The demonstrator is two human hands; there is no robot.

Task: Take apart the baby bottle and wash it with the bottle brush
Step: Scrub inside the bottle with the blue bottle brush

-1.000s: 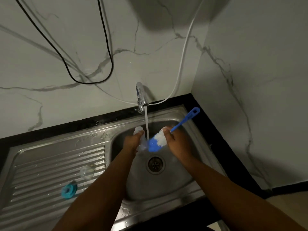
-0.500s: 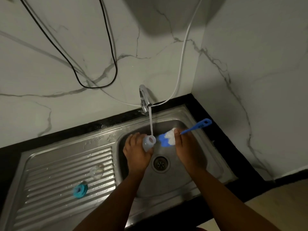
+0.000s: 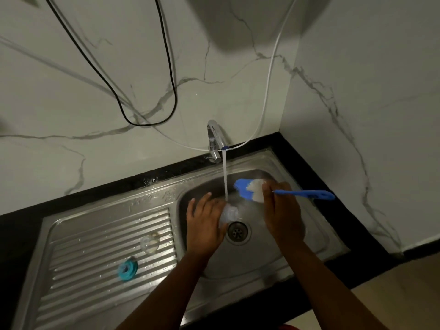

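My left hand [image 3: 202,225] holds the clear bottle body [image 3: 229,213] over the sink basin, its open mouth under the running water. My right hand [image 3: 281,210] grips the blue-handled bottle brush [image 3: 304,193]. Its blue and white bristle head [image 3: 248,189] is out of the bottle, up and to the right of the stream. On the ribbed drainboard lie the clear teat [image 3: 149,244] and the teal screw ring [image 3: 127,270].
The chrome tap [image 3: 214,139] runs water into the steel sink [image 3: 309,246], with the drain [image 3: 238,232] just below the bottle. A black cable and a white hose hang on the marble wall. A wall corner stands close on the right.
The brush head has come out of the bottle and moved right, away from it. The bottle mouth has turned up under the water stream.
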